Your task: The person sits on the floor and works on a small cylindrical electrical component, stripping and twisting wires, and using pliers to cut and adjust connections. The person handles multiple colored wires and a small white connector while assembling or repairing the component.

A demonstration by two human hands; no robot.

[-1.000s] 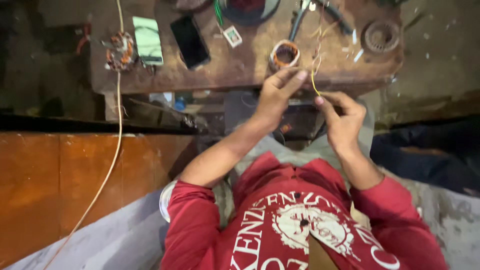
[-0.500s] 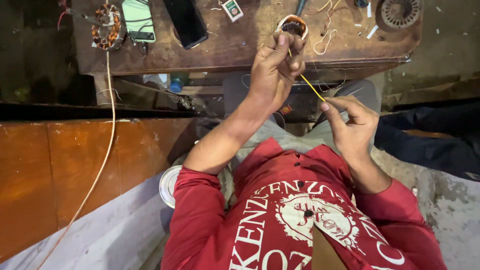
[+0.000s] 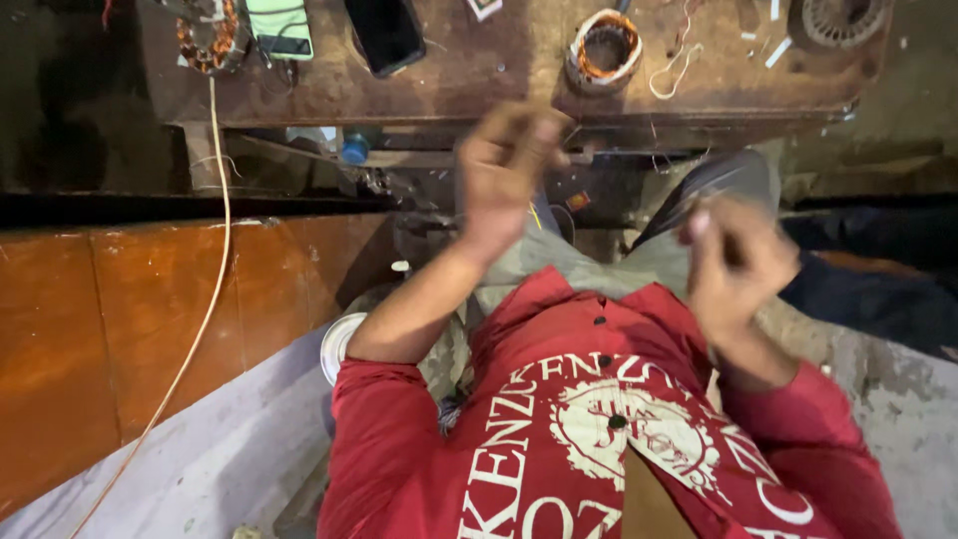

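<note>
Both hands are hanging blurred below the worktop [image 3: 499, 85] edge. The left hand [image 3: 509, 165] is curling into a loose fist; whether it is pinching anything cannot be told. The right hand [image 3: 733, 262] is half closed, its hold equally unclear. A short yellow wire [image 3: 536, 215] is showing just under the left hand. On the rusty brown worktop a copper-wound stator [image 3: 604, 47] is sitting beyond the left hand, with a black phone [image 3: 384, 32], a pale green flat package [image 3: 279, 27] and another coil [image 3: 210, 35] lying farther left. An orange-brown wooden panel [image 3: 130, 329] and grey floor [image 3: 878, 399] are surrounding the seat.
</note>
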